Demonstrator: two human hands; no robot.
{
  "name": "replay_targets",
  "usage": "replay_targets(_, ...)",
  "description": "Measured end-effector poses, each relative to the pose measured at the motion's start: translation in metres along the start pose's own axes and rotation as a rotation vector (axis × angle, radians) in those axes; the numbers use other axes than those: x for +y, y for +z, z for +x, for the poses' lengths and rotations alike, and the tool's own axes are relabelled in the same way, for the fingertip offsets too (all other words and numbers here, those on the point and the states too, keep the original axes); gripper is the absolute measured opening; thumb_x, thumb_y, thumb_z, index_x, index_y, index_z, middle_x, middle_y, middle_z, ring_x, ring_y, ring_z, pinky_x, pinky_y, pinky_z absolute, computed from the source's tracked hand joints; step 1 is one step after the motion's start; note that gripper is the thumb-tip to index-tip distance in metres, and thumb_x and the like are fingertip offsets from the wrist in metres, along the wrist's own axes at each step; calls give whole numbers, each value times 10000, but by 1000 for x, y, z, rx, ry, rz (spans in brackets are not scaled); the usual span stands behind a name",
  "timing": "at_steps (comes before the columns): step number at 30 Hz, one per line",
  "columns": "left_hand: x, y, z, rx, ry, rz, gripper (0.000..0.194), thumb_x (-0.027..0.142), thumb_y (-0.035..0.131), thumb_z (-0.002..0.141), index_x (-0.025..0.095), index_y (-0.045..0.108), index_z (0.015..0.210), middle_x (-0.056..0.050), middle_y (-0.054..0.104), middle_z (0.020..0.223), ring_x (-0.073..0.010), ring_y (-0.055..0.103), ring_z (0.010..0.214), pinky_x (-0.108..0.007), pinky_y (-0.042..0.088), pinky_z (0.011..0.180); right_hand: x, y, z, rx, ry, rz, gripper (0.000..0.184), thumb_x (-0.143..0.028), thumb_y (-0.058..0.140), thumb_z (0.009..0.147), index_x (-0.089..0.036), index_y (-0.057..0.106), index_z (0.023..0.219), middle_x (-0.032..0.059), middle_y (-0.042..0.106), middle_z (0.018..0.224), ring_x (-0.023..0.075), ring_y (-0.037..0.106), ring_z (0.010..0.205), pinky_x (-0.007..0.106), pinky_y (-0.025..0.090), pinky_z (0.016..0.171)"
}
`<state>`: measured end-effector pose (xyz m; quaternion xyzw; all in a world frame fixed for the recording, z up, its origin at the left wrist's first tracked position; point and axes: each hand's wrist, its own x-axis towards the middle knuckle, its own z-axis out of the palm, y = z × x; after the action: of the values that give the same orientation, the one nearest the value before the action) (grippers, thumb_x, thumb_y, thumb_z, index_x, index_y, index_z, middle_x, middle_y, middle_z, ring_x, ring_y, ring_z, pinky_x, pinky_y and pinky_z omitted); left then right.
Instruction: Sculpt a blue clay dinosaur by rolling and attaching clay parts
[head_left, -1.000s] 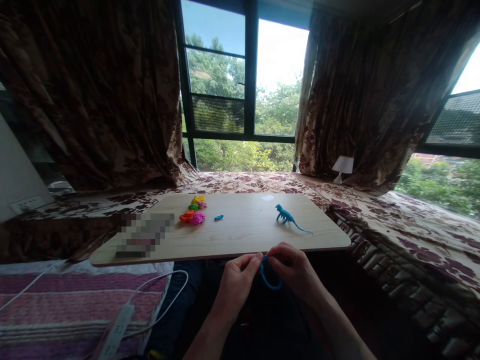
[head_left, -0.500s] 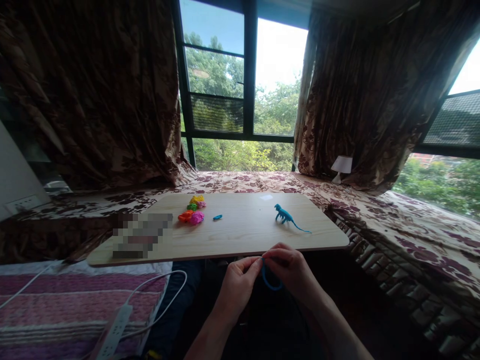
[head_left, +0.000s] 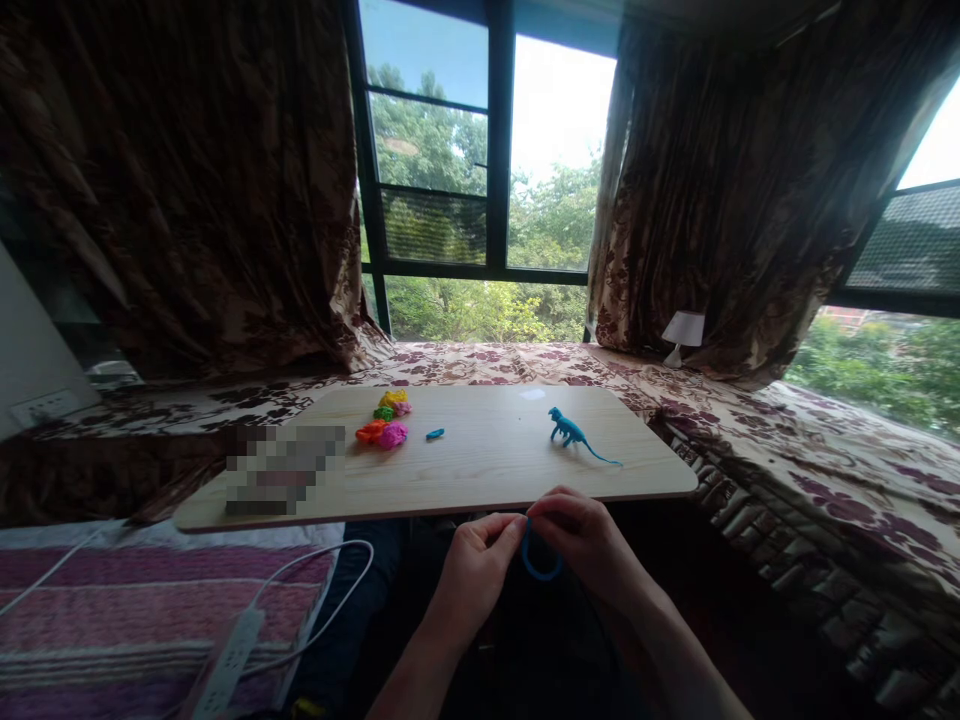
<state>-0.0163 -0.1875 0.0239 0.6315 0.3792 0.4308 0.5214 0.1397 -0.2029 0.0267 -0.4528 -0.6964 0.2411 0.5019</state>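
Just below the near edge of the table, my left hand and my right hand pinch a thin blue strip of modelling clay. The strip hangs from the fingertips as a curved loop, and its ends are hidden by my fingers. On the table's right half stands a blue clay dinosaur with a long tail trailing right. A small blue clay piece lies left of the middle. Beside it are lumps of magenta, orange, green and yellow clay.
The light wooden table carries a blurred-out flat object at its left end. A white power strip with a cable lies on the striped bedcover at lower left. A small white lamp stands on the floral-covered sill.
Both hands keep their pinch and stay nearly in place. The hanging clay loop shifts slightly between the fingertips. The view moved a little early on; the things on the table stay put.
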Motion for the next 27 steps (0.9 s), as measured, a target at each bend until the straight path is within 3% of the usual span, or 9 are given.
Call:
replay_targets(7,5,-1,0,-15,17,15,365,405,511,800,162,667,1023,-28,697,832,-203,586,846,-265,432,745,-4,2,-2,23,-44,-143,105,-168,561,785,-202,661,797,4,570,790,109,531,682,217,397,572)
replay_targets(15,-4,-3,2,79,9,-46,343,388,562,773,170,671,1014,-33,708,863,-194,601,855,-257,440,779,6,-2,-5,16,106,79,189,-246,586,783,-222,608,969,6,627,849,145,578,776,252,457,688)
replay_targets(20,-2,-2,2,28,9,-35,338,380,536,794,179,659,1037,-34,703,905,-197,604,894,-264,446,803,2,-4,-5,29,53,-43,109,-177,537,791,-218,623,844,-13,582,785,114,548,694,222,432,616)
replay_targets(27,-4,-3,3,71,30,19,347,384,560,774,181,659,1038,-31,705,875,-198,608,857,-260,453,766,-10,-2,-4,26,-21,-269,125,-141,541,769,-219,629,810,-18,550,761,100,521,664,212,395,592)
